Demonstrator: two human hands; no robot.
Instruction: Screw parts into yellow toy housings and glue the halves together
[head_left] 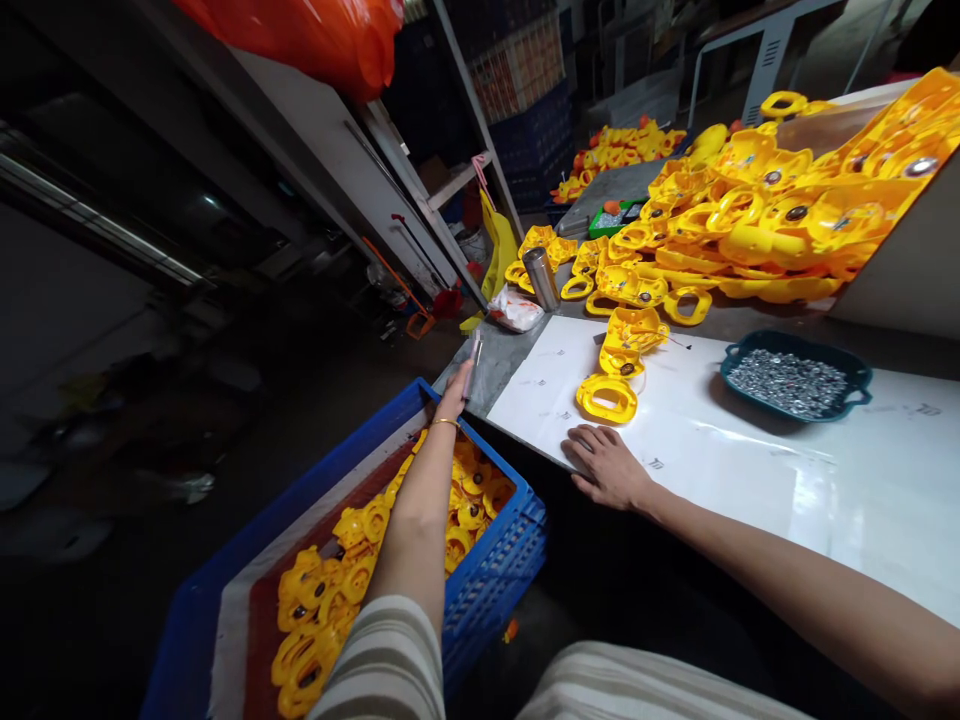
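My left hand (454,392) reaches out past the corner of the table, over the far end of a blue crate. Its fingers are closed around a thin pale slab that looks like a mobile phone (473,366), seen nearly edge-on. My right hand (607,466) lies at the near edge of the white table sheet (750,480) with its fingers loosely spread, holding nothing. Just beyond those fingers is a yellow plastic toy shell (628,340) with a yellow ring-shaped handle (606,398) toward me.
The blue crate (495,570) below my left arm holds many yellow shells. A dark green basket (796,412) of small metal screws stands right on the sheet. Behind are a large heap of yellow parts (795,210), a steel tumbler (541,280) and a white plastic bag (516,310).
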